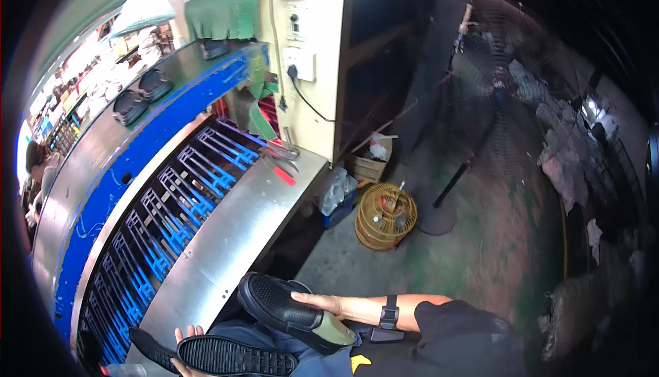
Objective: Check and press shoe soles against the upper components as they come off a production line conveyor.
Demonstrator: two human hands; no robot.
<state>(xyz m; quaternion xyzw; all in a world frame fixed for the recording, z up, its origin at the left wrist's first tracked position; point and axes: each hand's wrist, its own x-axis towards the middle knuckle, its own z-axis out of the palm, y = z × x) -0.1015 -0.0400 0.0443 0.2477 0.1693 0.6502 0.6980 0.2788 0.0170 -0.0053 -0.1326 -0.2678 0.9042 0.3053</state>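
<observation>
Dark cloth of the person's short-sleeved top [460, 339] lies nearest, with blue trousers [322, 363] beside it. Over the lap is a black shoe with a perforated upper and a grey-green panel [288, 305]. The right hand [328, 303] holds it, thumb laid along the upper; a black strap [390, 313] circles that wrist.

Lower left, the left hand [189, 334] holds a black rubber sole with a ridged tread [237, 356] — fingertips slightly parted past its edge. Just beside is a slim black sole [149, 347]; whether those fingers grip it too, I cannot tell.

Beyond the knees runs a bare metal surface [220, 236], carrying a red-handled tool [284, 176] at its far end. Alongside are blue and black bars [168, 229], then a blue-sided conveyor [103, 192] with dark shoes [130, 107] on it. On the floor [439, 260] stands a round, yellowish slatted basket [374, 229].
</observation>
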